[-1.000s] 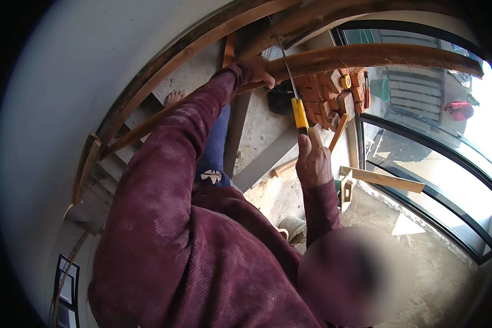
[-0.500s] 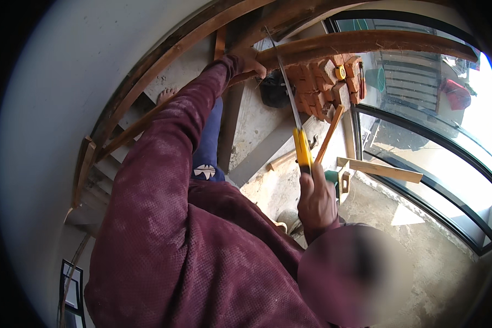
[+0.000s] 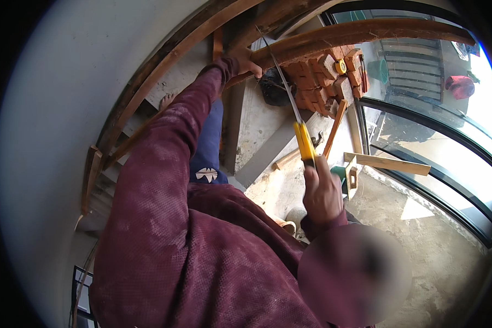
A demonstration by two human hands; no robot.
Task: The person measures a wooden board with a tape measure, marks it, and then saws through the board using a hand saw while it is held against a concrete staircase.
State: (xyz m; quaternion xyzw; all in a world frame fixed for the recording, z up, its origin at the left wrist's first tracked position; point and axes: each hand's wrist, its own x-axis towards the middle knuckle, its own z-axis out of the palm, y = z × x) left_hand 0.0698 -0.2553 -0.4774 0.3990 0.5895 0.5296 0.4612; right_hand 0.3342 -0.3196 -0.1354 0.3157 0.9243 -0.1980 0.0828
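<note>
My right hand (image 3: 323, 192) is closed round the yellow-and-black handle of a handsaw (image 3: 303, 136). Its thin blade slants up and left, crossing a brown wooden beam (image 3: 361, 35) close to its left end. Just left of the blade, my left hand (image 3: 242, 61) grips the wood there, its fingertips curled over the near edge. Part of that hand is hidden behind its maroon sleeve. Whether the teeth are sunk in the wood I cannot tell.
Beyond the beam stand stacked red bricks (image 3: 317, 82), a yellow tape measure (image 3: 340, 66) on top, with a black bag (image 3: 276, 87) beside them. A hammer (image 3: 317, 138) lies near the saw handle. Wooden railings (image 3: 147, 82) run along the stairs at left; glass doors (image 3: 421, 126) are at right.
The view has shifted slightly. The saw blade leans a little more to the left across the beam, while my left hand keeps its place on the wood.
</note>
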